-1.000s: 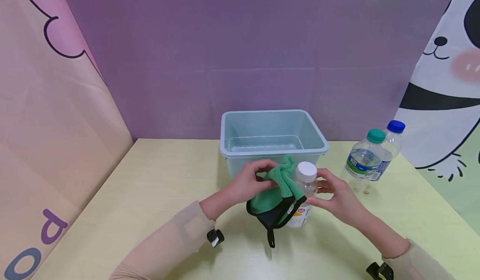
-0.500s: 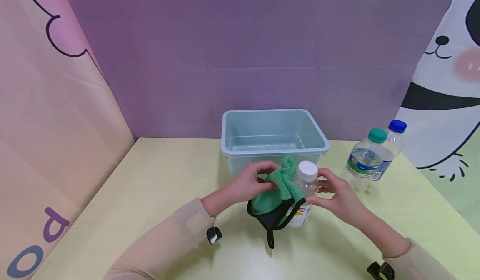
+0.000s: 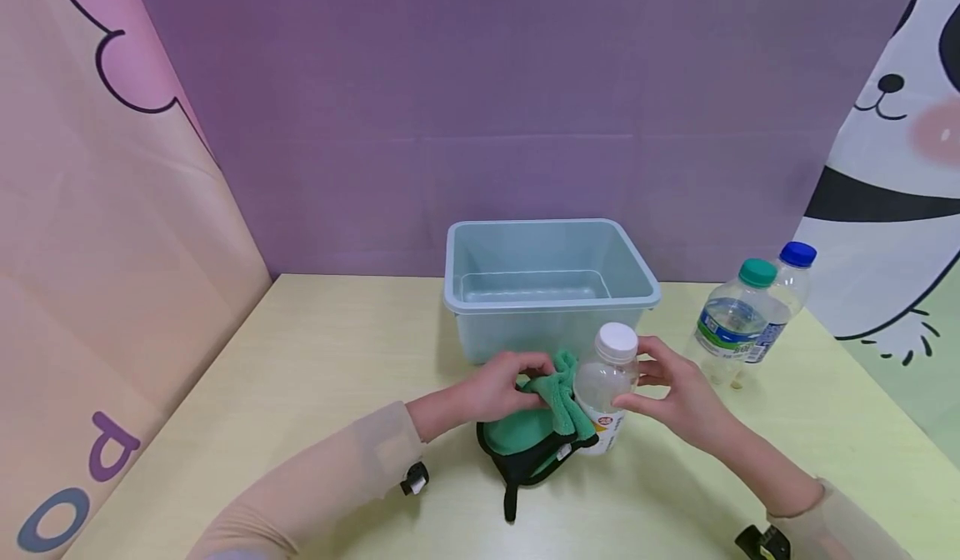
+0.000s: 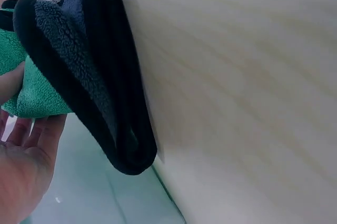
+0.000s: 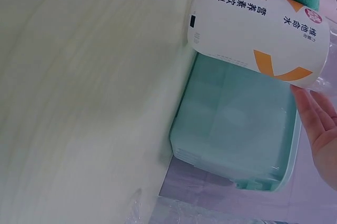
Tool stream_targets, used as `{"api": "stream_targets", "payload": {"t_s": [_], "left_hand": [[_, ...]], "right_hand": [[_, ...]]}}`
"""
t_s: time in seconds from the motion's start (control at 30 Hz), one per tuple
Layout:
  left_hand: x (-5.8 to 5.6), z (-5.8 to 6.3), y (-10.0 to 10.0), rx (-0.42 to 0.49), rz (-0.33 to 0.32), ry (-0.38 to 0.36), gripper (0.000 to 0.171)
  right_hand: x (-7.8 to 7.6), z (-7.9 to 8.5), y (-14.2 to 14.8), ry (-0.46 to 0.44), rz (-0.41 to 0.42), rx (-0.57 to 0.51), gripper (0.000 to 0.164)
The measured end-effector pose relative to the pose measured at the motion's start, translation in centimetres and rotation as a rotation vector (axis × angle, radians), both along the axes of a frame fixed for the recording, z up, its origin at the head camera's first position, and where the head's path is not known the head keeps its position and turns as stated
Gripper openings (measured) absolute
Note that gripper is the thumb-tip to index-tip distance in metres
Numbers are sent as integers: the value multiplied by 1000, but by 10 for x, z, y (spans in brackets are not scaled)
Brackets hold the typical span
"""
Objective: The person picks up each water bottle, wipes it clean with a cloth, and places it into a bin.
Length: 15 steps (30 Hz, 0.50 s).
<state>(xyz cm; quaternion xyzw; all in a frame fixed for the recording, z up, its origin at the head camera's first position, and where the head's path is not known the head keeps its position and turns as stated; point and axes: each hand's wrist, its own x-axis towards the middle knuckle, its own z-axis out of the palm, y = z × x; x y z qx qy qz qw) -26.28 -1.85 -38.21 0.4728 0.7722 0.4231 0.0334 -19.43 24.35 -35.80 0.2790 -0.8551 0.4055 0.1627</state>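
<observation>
My left hand (image 3: 498, 389) pinches a green and dark grey cleaning cloth (image 3: 517, 435) with a black border and hanging loop. The bunched cloth lies against the left side of a clear plastic bottle (image 3: 600, 381), which has a white cap and a white and orange label. In the left wrist view, my thumb and fingers hold the folded green cloth (image 4: 45, 95) between them. From the right, my right hand (image 3: 678, 393) holds the upright bottle, thumb in front and fingers at the far side. The right wrist view shows fingertips touching the bottle's side beside its label (image 5: 258, 29).
A light blue plastic bin (image 3: 551, 306) stands on the table (image 3: 337, 360) behind my hands. To the right are a bottle with a green cap (image 3: 727, 327) and one with a blue cap (image 3: 791, 285). A purple backdrop (image 3: 525, 110) hangs behind the table.
My left hand has moved down along the bottle with the cloth, baring more of the bottle's upper body. The right hand and the bottle have hardly moved.
</observation>
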Motion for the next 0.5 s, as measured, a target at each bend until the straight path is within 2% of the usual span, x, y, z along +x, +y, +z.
{"api": "stream_targets", "payload": {"t_s": [0.13,0.3,0.5], "left_hand": [[2,0,-1,14,19,-22,19],[6,4,2,115,43,-111,18],[9,19,6,246,47,-185,21]], "right_hand": [[-1,-1,-1,20,9,-1,62],[-1,-2,0,42,25,-10,63],[-1,-2,2,35,21,3,66]]}}
